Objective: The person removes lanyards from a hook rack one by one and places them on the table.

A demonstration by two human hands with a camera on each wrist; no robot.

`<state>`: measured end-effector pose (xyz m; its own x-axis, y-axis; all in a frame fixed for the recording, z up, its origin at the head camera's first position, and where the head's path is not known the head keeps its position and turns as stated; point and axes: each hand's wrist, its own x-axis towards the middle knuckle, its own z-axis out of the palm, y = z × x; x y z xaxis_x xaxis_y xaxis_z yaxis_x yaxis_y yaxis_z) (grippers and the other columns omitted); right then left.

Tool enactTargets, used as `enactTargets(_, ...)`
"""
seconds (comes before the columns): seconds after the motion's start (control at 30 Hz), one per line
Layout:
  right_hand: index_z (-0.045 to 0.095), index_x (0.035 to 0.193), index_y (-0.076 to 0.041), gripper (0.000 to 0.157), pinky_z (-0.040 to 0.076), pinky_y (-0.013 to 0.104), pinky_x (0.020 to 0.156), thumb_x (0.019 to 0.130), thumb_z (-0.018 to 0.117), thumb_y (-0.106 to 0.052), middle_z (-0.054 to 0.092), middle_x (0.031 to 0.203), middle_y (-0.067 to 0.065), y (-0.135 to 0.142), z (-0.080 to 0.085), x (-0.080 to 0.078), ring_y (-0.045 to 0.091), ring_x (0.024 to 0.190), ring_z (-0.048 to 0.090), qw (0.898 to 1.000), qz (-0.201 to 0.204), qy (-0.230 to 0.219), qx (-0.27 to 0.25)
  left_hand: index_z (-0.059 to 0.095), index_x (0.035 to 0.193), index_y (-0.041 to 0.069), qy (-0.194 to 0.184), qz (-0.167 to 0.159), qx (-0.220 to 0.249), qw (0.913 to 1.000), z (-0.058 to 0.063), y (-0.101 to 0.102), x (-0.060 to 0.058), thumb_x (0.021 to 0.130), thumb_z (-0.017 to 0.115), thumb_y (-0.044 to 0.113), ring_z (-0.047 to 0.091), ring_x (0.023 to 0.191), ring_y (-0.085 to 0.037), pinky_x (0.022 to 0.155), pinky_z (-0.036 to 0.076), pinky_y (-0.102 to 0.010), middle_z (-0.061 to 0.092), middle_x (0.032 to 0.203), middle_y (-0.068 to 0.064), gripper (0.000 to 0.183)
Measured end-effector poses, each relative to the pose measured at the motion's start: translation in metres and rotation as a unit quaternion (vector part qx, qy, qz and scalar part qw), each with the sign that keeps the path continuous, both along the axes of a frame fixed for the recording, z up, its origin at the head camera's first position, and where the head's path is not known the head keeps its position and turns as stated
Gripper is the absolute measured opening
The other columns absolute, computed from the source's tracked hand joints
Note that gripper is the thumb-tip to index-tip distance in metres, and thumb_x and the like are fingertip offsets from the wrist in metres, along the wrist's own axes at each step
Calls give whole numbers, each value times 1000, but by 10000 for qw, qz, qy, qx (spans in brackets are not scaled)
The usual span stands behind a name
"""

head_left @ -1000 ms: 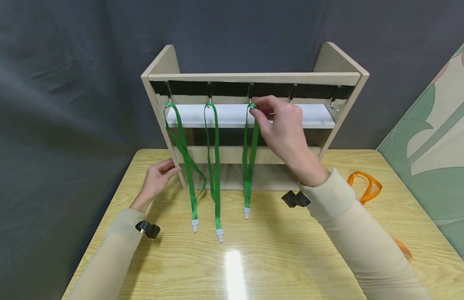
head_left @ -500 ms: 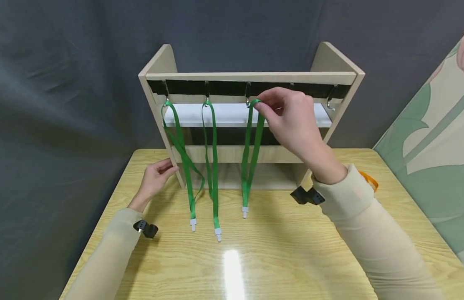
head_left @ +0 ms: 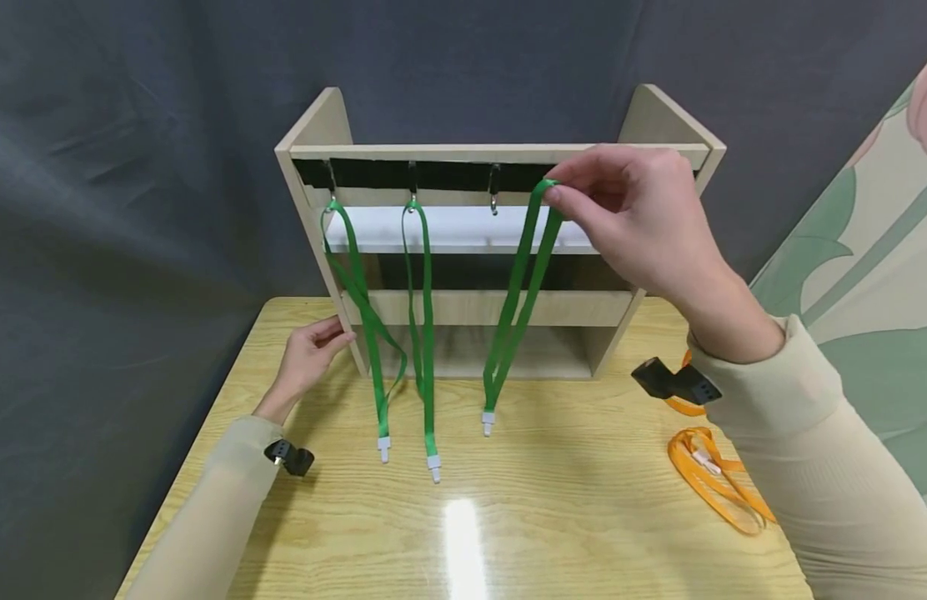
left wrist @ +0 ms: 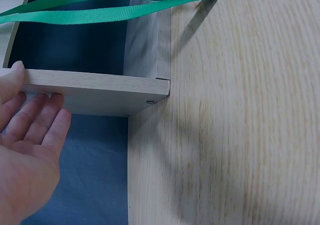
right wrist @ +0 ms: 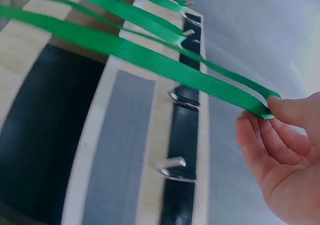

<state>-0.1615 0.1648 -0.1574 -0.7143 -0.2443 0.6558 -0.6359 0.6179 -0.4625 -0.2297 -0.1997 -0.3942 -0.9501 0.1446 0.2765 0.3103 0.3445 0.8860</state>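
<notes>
My right hand (head_left: pixel 643 217) pinches the top of a green lanyard (head_left: pixel 518 308) between thumb and fingers. Its loop hangs in front of the rack, off to the right of the bare middle hook (head_left: pixel 494 200), with a white clip (head_left: pixel 488 421) at the bottom. Two more green lanyards, one at the far left (head_left: pixel 375 333) and another beside it (head_left: pixel 429 333), hang from the hooks on that side. With its thumb at the front edge and fingers along the outer face, my left hand (left wrist: pixel 35 140) holds the left side panel (left wrist: pixel 100 82) of the wooden rack (head_left: pixel 486 308).
Orange lanyards (head_left: pixel 714 479) lie on the wooden table (head_left: pixel 568 517) at the right, partly under my right forearm. Further metal hooks (right wrist: pixel 175 165) on the rack's black strip show in the right wrist view. A dark curtain (head_left: pixel 478 67) hangs behind.
The green lanyard has come off the middle hook. My right hand has carried its top to the right and toward me. My left hand has stayed on the side panel.
</notes>
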Motion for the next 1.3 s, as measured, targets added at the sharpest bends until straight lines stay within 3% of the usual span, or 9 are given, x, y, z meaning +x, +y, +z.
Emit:
enactTargets(0.57,73,97,3,14,49,14,64,86,70,-5,70,85,7,35,21,14,5,68,63,9979,-314,538,155,55,127,-11,38,50,-44,10000,1,2,1,93,61,0,59,104,-39,78,48,-15,59,118,-28,36)
enactTargets(0.87,73,98,3,15,48,11,65,85,71,-4,70,84,-8,55,27,14,2,69,65,9962,-667,564,69,54,128,-10,-3,5,-1,10000,-1,0,-2,93,61,2,59,105,-38,78,48,-15,59,119,-27,37)
enactTargets(1.13,74,100,-1,16,48,10,66,86,71,-8,72,88,-3,80,34,7,-1,70,65,9928,-1030,605,85,55,126,-11,31,19,-12,10000,0,1,-1,93,61,1,59,104,-39,78,48,-16,59,117,-27,36)
enactTargets(1.3,73,102,0,18,46,9,67,86,70,-8,69,85,-15,95,36,5,-5,71,63,9909,-1258,481,3,55,126,-10,66,53,-109,9999,0,1,0,93,61,1,59,104,-39,77,48,-14,60,117,-27,36)
